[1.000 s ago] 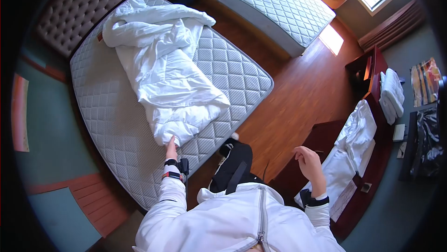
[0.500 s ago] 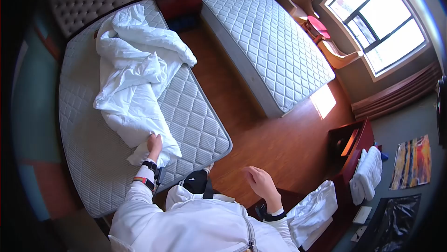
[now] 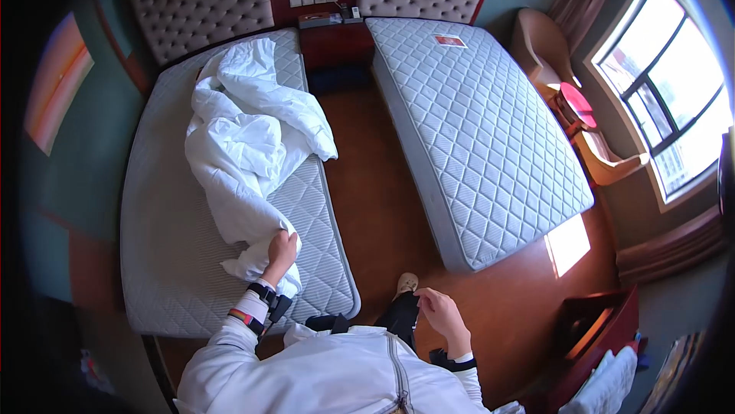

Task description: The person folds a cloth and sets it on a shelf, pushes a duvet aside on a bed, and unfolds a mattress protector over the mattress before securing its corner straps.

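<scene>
1. Our left hand (image 3: 282,252) grasps the near end of the duvet (image 3: 230,192), fingers closed on the cloth; that end is within easy reach, which is probably why we hold it there.
2. Our right hand (image 3: 444,314) is released, fingers loosely bent, apart from the duvet, perhaps because one hand suffices for this grip.
3. The duvet lies bunched lengthwise on the left mattress (image 3: 157,223), which seems to bear most of its weight; one fold reaches its inner edge.
4. That mattress is quilted, as is the right mattress (image 3: 490,146), where a card (image 3: 450,41) lies near the head.
5. Between them we see brown floor (image 3: 367,184); beyond, tufted headboards (image 3: 203,4), and a red table (image 3: 576,105) by the window (image 3: 666,85).
</scene>
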The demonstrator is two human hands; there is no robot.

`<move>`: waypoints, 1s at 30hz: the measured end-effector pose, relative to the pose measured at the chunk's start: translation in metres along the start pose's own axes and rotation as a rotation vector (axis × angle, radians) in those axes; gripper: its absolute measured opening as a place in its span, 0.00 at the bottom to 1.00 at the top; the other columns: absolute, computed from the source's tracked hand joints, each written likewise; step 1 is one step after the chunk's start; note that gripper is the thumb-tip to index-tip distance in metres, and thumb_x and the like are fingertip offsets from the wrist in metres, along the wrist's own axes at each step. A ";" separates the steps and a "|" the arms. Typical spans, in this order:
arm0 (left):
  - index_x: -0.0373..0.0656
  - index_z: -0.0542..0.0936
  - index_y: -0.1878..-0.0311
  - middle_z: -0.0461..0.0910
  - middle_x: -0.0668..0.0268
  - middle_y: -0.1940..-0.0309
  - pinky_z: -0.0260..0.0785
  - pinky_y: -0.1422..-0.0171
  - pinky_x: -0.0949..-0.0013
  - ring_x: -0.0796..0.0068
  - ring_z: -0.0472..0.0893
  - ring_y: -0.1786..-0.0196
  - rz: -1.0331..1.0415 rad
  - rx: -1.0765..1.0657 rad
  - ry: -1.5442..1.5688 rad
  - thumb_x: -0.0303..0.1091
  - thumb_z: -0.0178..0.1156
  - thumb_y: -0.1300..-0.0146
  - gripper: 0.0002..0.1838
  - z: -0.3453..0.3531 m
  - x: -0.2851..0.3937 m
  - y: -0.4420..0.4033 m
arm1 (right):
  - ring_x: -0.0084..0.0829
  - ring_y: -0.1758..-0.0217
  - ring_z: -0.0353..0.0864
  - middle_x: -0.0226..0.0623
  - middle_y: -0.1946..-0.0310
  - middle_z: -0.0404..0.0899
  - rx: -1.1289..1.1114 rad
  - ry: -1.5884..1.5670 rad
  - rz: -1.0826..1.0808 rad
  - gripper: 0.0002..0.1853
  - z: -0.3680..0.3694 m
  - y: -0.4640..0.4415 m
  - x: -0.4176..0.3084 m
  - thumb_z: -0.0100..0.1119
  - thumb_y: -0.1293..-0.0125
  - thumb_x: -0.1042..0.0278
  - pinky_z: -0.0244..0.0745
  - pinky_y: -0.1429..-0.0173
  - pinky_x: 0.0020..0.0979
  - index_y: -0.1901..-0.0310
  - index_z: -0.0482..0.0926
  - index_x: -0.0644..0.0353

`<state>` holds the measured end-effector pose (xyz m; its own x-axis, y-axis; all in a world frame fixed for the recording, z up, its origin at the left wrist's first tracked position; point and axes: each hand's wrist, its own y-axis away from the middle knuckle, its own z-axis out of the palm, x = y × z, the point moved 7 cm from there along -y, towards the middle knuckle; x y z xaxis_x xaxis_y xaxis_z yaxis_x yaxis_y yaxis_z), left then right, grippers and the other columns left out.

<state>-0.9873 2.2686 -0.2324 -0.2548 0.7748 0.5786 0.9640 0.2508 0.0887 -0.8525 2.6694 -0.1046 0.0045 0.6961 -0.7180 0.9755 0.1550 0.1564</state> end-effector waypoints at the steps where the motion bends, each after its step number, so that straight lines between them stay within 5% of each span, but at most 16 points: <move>1: 0.32 0.78 0.69 0.80 0.42 0.66 0.68 0.53 0.46 0.41 0.79 0.60 -0.034 0.019 -0.017 0.46 0.52 0.35 0.22 0.007 0.005 0.001 | 0.42 0.64 0.82 0.42 0.69 0.82 -0.011 0.005 -0.031 0.10 -0.013 -0.010 0.019 0.51 0.37 0.74 0.76 0.59 0.36 0.55 0.79 0.61; 11: 0.31 0.77 0.67 0.79 0.40 0.66 0.67 0.54 0.45 0.38 0.78 0.59 -0.343 0.308 0.041 0.42 0.51 0.35 0.20 -0.008 0.072 0.026 | 0.49 0.65 0.81 0.47 0.71 0.81 -0.237 0.323 -0.146 0.10 -0.179 -0.172 0.139 0.50 0.36 0.72 0.74 0.61 0.46 0.58 0.80 0.56; 14: 0.31 0.78 0.65 0.79 0.41 0.66 0.68 0.54 0.46 0.39 0.78 0.59 -0.411 0.343 -0.027 0.43 0.52 0.35 0.20 -0.004 0.061 0.047 | 0.43 0.70 0.82 0.44 0.76 0.80 -0.177 0.307 -0.327 0.10 -0.194 -0.234 0.113 0.50 0.36 0.73 0.75 0.64 0.41 0.57 0.81 0.57; 19: 0.31 0.78 0.63 0.80 0.41 0.65 0.68 0.53 0.48 0.39 0.78 0.58 -0.509 0.371 0.099 0.42 0.52 0.35 0.19 -0.002 0.088 0.041 | 0.43 0.64 0.84 0.44 0.70 0.82 -0.304 0.095 -0.504 0.11 -0.158 -0.312 0.035 0.51 0.36 0.72 0.77 0.60 0.38 0.53 0.79 0.58; 23: 0.32 0.77 0.64 0.80 0.42 0.65 0.68 0.53 0.48 0.40 0.78 0.57 -0.515 0.320 0.128 0.43 0.53 0.35 0.19 0.021 0.114 -0.018 | 0.47 0.61 0.82 0.45 0.64 0.83 -0.590 -0.110 -0.713 0.12 -0.137 -0.353 -0.034 0.53 0.37 0.74 0.78 0.57 0.39 0.53 0.79 0.61; 30: 0.33 0.77 0.65 0.80 0.44 0.64 0.68 0.53 0.48 0.41 0.78 0.58 -0.503 0.231 0.282 0.45 0.53 0.35 0.19 0.085 0.094 -0.218 | 0.43 0.63 0.83 0.43 0.67 0.83 -0.392 0.128 -0.580 0.12 -0.179 -0.510 -0.030 0.52 0.36 0.75 0.77 0.58 0.37 0.51 0.78 0.58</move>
<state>-1.2275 2.3359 -0.2661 -0.6133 0.3538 0.7062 0.6817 0.6887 0.2470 -1.3895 2.6947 -0.0415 -0.5408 0.4981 -0.6778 0.6615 0.7496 0.0231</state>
